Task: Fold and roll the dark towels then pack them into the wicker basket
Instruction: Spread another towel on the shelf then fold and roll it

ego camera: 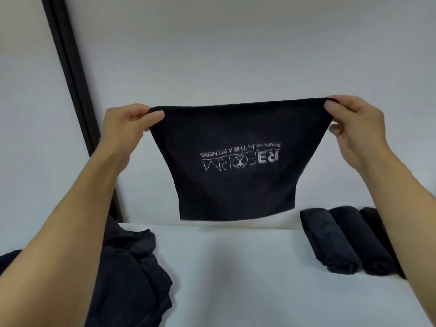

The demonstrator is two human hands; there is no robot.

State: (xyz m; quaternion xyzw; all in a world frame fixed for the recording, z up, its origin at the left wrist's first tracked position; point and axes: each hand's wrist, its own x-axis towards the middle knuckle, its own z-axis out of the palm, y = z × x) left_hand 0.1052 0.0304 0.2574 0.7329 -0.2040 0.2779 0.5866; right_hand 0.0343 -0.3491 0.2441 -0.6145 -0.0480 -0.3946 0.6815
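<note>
Above the white table [236, 267], left hand [125, 126] and right hand [354, 128] pinch a dark towel [236, 190].

"reform" upside down on towel [236, 185]

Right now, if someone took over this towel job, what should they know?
Left hand and right hand each pinch a top corner of a dark towel, held up spread, its logo upside down.
Done: three rolled towels lie side by side on the table, at right.
To do: fold and roll this towel, then the heap of loose towels at left, and pack all. The wicker basket is not in view.
</note>
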